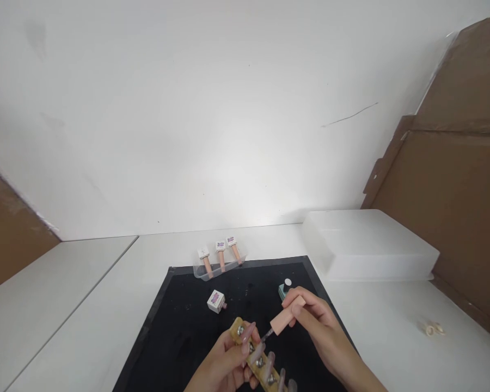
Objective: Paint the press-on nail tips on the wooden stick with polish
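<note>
Left hand [224, 362] fingers curled narrow around a wooden nail-tip holder [256, 356] low over the black mat [179, 326], right hand [316, 321] fingertips pinched on a pink brush cap [286, 317], brush tip touching a false nail on the holder

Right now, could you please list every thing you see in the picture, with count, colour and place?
black mat: one, black, on the white table
wooden nail holder: one, tan, clear nail tips on it, near mat edge
pink brush cap: one, pink, above the holder
teal bottle: one, open, behind the cap
white cube bottle: one, on the mat
clear tray: one, holding three pink bottles, mat's far edge
white plastic box: one, right of mat
left hand: grips the holder
right hand: grips the cap
</note>
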{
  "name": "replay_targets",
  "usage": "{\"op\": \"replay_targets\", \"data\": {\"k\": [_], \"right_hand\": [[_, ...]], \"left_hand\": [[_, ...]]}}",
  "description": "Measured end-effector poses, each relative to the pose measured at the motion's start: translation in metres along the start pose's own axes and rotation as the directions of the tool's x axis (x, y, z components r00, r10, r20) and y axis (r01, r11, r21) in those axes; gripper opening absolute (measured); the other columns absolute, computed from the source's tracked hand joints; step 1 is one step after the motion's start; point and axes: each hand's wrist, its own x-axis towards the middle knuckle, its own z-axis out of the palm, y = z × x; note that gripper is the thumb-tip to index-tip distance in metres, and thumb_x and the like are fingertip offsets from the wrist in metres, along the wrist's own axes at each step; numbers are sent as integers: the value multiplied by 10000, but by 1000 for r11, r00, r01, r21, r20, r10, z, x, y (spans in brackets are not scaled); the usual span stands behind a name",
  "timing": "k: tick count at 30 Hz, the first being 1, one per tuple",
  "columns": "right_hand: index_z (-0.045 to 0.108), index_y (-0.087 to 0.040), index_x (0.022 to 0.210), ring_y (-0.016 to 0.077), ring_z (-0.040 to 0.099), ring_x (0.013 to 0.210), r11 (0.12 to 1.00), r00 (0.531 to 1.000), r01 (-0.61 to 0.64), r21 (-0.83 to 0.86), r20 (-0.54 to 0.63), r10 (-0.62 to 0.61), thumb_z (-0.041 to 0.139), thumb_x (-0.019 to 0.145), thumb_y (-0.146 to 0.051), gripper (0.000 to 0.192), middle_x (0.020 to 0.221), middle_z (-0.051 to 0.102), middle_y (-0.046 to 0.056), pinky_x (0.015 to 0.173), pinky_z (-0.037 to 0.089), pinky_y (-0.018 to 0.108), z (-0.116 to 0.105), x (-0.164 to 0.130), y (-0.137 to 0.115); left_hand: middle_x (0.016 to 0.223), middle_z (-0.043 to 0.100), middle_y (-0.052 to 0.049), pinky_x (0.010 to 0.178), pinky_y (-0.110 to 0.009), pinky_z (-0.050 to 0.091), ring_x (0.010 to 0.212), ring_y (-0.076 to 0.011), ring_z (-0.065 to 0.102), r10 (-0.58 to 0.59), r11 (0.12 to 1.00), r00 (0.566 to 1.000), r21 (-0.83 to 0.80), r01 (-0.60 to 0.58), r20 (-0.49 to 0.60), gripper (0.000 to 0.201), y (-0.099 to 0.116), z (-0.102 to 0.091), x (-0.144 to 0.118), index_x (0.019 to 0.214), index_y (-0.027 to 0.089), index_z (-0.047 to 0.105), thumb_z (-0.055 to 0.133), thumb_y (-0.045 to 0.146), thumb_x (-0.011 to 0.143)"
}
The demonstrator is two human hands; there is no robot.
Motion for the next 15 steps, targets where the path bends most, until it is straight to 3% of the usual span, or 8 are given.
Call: {"op": "replay_targets", "data": {"k": [4, 8, 12, 15], "right_hand": [[641, -213, 795, 139, 444, 615, 999, 1000, 10, 37, -8, -10, 568, 830, -448, 248, 666, 477, -17, 602, 356, 251, -1, 0, 0], [649, -220, 817, 132, 449, 620, 998, 996, 10, 65, 89, -15, 576, 820, -462, 252, 671, 472, -20, 611, 370, 243, 3, -2, -3], [645, -223, 814, 124, 429, 613, 1000, 990, -12, 26, 143, 8, 567, 831, -445, 236, 672, 460, -27, 598, 362, 231, 7, -3, -7], [636, -216, 793, 124, 402, 604, 1000, 991, -12, -27, 136, 16, 566, 827, -452, 249, 667, 448, -29, 574, 338, 229, 8, -3, -8]], "left_hand": [[536, 455, 48, 514, -233, 317, 522, -91, 428, 7, 1000, 1000, 8, -7, 5, 314, 0, 0, 0, 755, 172, 605, 750, 410, 610], [557, 507, 26, 515, -232, 318, 541, -100, 466, 6, 999, 1000, 36, -5, -29, 341, 2, 6, -1, 741, 164, 606, 767, 418, 581], [612, 558, 3, 533, -237, 333, 583, -115, 504, 5, 999, 996, 34, -1, -90, 327, 5, 15, -3, 734, 165, 606, 779, 391, 574], [615, 542, 11, 547, -246, 348, 564, -105, 473, 20, 999, 997, 51, -16, -76, 311, 6, 16, -3, 727, 167, 611, 778, 382, 578]]}}
